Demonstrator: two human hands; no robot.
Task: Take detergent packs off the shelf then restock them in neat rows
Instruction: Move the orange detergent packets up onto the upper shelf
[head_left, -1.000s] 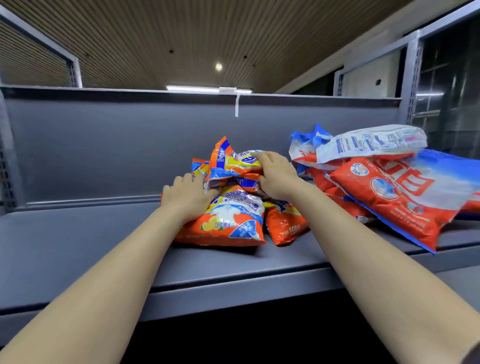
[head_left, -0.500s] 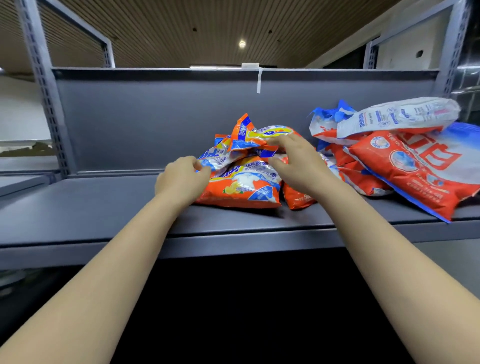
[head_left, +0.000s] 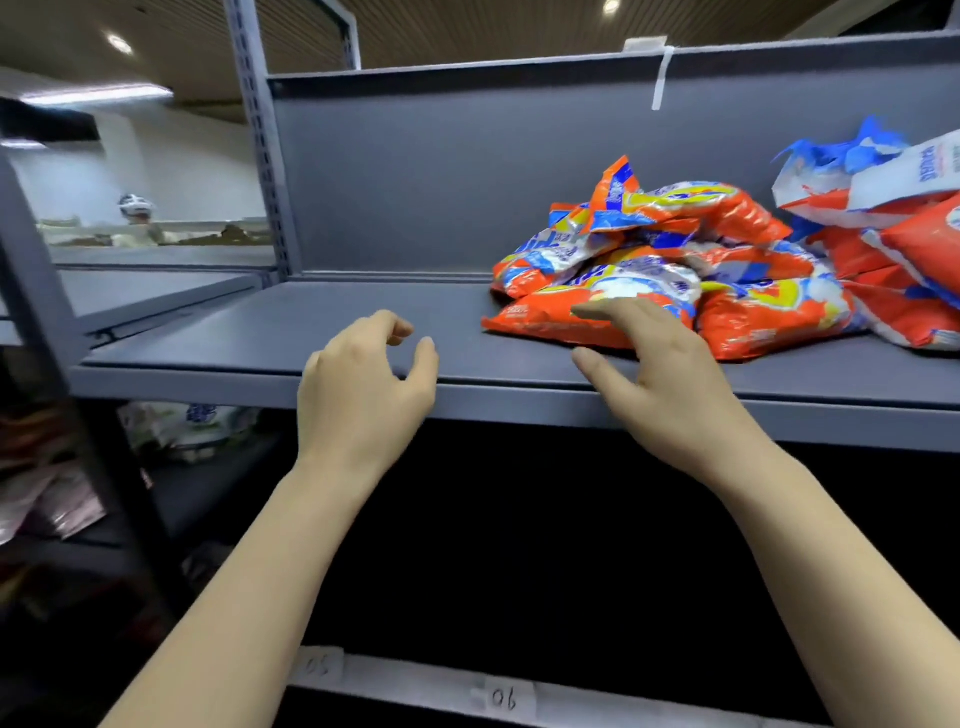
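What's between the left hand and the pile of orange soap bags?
In the head view, only bare grey shelf lies between the left hand and the orange packs. The right hand reaches in nearer the shelf's front edge.

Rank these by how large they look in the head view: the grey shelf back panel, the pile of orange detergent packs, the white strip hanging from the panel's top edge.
1. Grey back panel, largest.
2. Pile of orange detergent packs.
3. White strip, smallest.
All sit at similar depth on the shelf, so the order is clear.
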